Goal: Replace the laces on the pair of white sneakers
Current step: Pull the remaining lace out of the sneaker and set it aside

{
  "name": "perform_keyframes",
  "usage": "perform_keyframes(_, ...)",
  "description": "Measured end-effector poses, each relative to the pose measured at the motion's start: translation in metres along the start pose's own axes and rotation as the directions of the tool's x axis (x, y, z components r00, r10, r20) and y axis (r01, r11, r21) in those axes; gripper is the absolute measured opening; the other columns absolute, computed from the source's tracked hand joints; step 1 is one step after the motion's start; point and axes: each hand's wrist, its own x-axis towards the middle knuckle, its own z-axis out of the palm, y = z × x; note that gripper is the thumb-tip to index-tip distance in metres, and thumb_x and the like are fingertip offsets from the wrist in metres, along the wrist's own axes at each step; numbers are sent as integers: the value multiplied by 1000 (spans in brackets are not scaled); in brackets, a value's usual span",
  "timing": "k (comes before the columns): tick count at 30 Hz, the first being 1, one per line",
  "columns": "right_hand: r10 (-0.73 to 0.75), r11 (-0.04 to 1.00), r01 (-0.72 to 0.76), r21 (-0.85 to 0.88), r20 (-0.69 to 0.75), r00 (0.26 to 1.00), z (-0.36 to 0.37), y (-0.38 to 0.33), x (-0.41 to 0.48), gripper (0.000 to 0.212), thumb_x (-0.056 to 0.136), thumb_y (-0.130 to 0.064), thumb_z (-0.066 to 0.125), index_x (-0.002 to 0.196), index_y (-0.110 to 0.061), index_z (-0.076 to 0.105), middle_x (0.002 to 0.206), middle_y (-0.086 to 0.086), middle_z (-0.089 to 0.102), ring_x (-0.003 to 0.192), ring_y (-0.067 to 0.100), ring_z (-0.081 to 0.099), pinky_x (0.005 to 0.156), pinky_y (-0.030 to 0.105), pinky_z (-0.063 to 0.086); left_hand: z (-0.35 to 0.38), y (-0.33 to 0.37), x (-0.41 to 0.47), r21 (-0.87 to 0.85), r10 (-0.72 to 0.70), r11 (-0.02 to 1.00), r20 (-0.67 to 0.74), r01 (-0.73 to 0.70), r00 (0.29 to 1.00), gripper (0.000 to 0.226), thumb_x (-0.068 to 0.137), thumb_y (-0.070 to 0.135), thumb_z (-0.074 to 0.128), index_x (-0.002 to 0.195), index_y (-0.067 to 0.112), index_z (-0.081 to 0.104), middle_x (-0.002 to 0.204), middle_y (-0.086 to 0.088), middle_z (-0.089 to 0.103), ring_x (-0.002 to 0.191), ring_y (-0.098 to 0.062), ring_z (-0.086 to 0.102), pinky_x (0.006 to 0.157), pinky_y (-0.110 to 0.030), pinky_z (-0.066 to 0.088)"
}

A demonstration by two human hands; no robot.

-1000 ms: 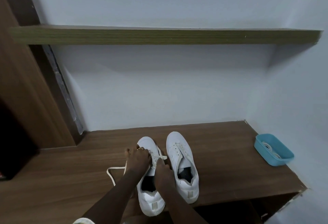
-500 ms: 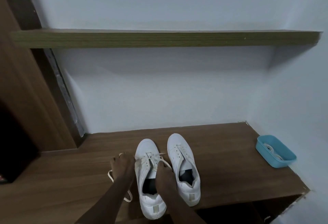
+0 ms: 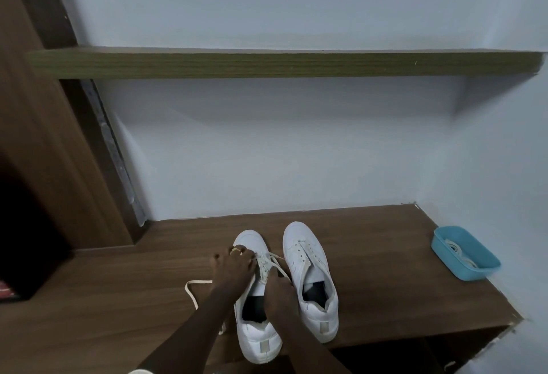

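**Both hands at the left sneaker's laces**

Low in the middle of the frame, two white sneakers stand side by side on the brown tabletop (image 3: 385, 255), toes toward the wall. On the left sneaker (image 3: 257, 335), the left hand (image 3: 232, 267) curls its fingers onto the lace (image 3: 271, 259); whether they pinch it cannot be told. Beside it, the right hand (image 3: 278, 287) has its fingers bunched together on the same lace. At lower left a loose lace end (image 3: 191, 287) lies on the wood. The right sneaker (image 3: 308, 278) shows bare eyelets. At right, a blue tray (image 3: 474, 273) holds coiled laces.

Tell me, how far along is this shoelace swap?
Looks early. The right sneaker shows empty eyelets, so its lace seems already out. Both hands, left hand and right hand, work the lace on the left sneaker. Spare laces wait in the blue tray; relacing both remains.
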Motion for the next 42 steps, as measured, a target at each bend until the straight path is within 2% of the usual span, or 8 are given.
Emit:
perform_keyframes(9, 36, 999, -36, 40, -12, 999, -6, -2, -5, 56, 100, -8, 31, 150, -6, 7, 135, 16, 51, 119, 25, 56, 96, 29, 45, 4, 5, 2, -64, 60, 996, 68, -56, 996, 29, 100, 24, 34, 111, 18, 60, 114, 1, 61, 105, -19, 60, 83, -29, 42)
perform_keyframes(13, 53, 998, -52, 45, -22, 998, -8, -3, -5, 58, 101, -10, 31, 151, -5, 2, 134, 14, 53, 118, 23, 57, 96, 27, 45, 8, 7, 3, -96, 31, 995, 120, -19, 992, 10, 79, 22, 71, 83, 13, 68, 82, -5, 63, 71, -19, 65, 60, -32, 51)
perform_keyframes(18, 52, 998, -52, 24, 7, 999, -10, -3, -6, 56, 101, -9, 34, 150, -4, 7, 137, 17, 50, 120, 25, 56, 98, 29, 45, 19, 11, 0, -119, -38, 992, 55, 45, 998, 33, 98, 11, 27, 121, 7, 50, 120, -9, 53, 116, -25, 50, 104, -45, 34)
perform_keyframes(22, 40, 999, -40, 13, 9, 999, -8, -3, -5, 54, 101, -10, 34, 150, -4, 12, 137, 15, 51, 121, 24, 55, 98, 29, 45, 17, 6, 1, -419, -230, 885, -15, 203, 973, 30, 93, 6, 32, 103, -3, 58, 73, 7, 41, 80, -18, 58, 75, -30, 48)
perform_keyframes(25, 43, 999, -42, -13, 19, 999, -8, -3, -5, 56, 99, -6, 36, 149, -3, 12, 134, 16, 52, 119, 25, 56, 96, 30, 46, 18, -7, 6, -514, -319, 791, 115, 331, 941, 22, 95, 8, 40, 111, 1, 54, 92, -3, 54, 106, -27, 56, 87, -32, 42)
perform_keyframes(32, 55, 998, -55, -24, 7, 998, -4, -3, -2, 53, 100, -7, 34, 149, -4, 15, 130, 16, 55, 116, 24, 58, 96, 30, 46, 23, -20, 5, -557, -543, 636, 169, 534, 823, 18, 92, 2, 42, 99, 2, 58, 111, -19, 62, 109, -34, 55, 89, -36, 39)
perform_keyframes(38, 64, 998, -63, -25, 32, 997, -5, -3, -2, 39, 101, -7, 32, 139, -2, 33, 130, 14, 56, 117, 23, 58, 94, 27, 46, 16, -10, 0, -211, -311, 922, 99, 326, 945, 33, 96, 32, 40, 127, 23, 48, 124, -3, 57, 121, -30, 50, 108, -61, 16)
perform_keyframes(42, 43, 999, -42, -18, 42, 998, -5, -3, -2, 28, 101, -10, 34, 126, -6, 46, 126, 10, 59, 115, 20, 59, 92, 25, 47, 11, 2, 3, -61, -14, 998, 126, 22, 992, 32, 93, 32, 39, 116, 35, 62, 129, 16, 52, 126, -14, 42, 108, -69, 4)
